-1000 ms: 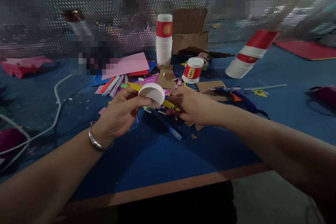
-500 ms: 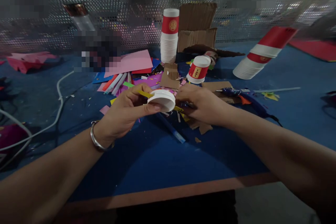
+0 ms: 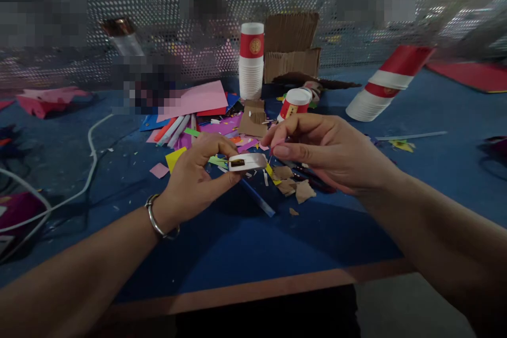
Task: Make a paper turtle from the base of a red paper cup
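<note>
My left hand, with a metal bangle at the wrist, pinches a low white round piece that looks like the bottom of a paper cup. A dark slot shows in its side, and a thin yellow strip runs into it. Just right of the piece hovers my right hand, thumb and forefinger closed together; what they hold, if anything, is too small to make out. Below lie torn cardboard scraps and a blue translucent stick.
A stack of paper cups stands at the back, with a red-and-white cup nearer and a tilted cup stack to the right. Coloured paper and markers lie left of centre. A white cable crosses the left side.
My left hand has turned the white piece edge-on, showing its slotted side. My right hand has drawn back from its rim, up and to the right, now covering the glue gun's place.
</note>
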`<state>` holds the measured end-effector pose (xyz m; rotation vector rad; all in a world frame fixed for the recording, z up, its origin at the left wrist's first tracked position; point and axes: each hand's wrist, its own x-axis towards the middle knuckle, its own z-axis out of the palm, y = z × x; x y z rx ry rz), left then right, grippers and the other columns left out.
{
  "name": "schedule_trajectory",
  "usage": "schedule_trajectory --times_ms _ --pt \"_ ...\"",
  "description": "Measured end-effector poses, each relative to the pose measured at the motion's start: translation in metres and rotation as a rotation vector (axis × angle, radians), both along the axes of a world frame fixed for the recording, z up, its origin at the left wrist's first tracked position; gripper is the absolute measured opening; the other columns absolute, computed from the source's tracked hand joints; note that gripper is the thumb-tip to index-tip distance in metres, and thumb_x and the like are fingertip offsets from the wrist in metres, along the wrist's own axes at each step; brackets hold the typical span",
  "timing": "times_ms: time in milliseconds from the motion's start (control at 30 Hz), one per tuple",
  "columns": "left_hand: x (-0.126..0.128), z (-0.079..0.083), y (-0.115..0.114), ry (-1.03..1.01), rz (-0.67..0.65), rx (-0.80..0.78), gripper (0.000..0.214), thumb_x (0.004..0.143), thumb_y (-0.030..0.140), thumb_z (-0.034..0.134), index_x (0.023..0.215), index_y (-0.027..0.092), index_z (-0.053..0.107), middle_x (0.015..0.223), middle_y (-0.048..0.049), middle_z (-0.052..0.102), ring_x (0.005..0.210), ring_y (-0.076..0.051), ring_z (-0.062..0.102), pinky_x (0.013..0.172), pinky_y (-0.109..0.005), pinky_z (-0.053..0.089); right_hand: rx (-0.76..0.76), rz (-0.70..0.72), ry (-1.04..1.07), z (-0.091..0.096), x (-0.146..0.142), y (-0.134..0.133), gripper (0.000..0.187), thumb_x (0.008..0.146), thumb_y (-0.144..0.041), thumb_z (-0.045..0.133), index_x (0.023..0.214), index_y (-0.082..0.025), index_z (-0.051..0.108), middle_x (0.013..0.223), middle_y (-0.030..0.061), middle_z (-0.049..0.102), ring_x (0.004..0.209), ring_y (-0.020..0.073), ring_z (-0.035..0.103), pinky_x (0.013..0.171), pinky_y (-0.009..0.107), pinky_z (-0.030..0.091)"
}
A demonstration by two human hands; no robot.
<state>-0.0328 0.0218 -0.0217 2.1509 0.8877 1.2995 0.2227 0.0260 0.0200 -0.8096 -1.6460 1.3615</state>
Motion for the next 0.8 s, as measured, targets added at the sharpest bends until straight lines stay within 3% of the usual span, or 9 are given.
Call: schedule_trajectory --times_ms 200,467,800 --pt "0.0 -0.002 0.003 0.049 0.002 0.004 0.016 0.089 0.023 0.082 0.088 0.028 0.067 0.093 -0.0021 0.074 0.089 -0.025 0.065 0.085 -0.046 0.048 -0.089 0.104 0.138 0.0 -0.008 -0.007 0.028 0.08 -0.035 0.1 0.085 -0.019 0.078 0.095 0.0015 0.077 0.078 0.0115 0.063 0.073 0.028 0.051" --pt "0.003 0.004 -0.001 0.068 0.019 0.017 0.015 0.086 0.022 0.082 0.085 0.027 0.067 0.092 -0.0021 0.074 0.088 -0.024 0.066 0.085 -0.045 0.049 -0.109 0.101 0.169 -0.008 -0.014 -0.006 0.028 0.079 -0.031 0.102 0.086 -0.017 0.079 0.079 -0.0035 0.069 0.07 0.0085 0.056 0.068 0.025 0.045" --pt "0.008 0.004 -0.006 0.073 0.029 0.042 0.018 0.087 0.021 0.081 0.083 0.027 0.065 0.089 -0.0017 0.072 0.085 -0.023 0.065 0.083 -0.046 0.047 -0.059 0.048 0.139 -0.012 -0.018 -0.008 0.032 0.081 -0.038 0.1 0.089 -0.016 0.078 0.077 -0.0038 0.065 0.07 0.0091 0.054 0.065 0.027 0.041"
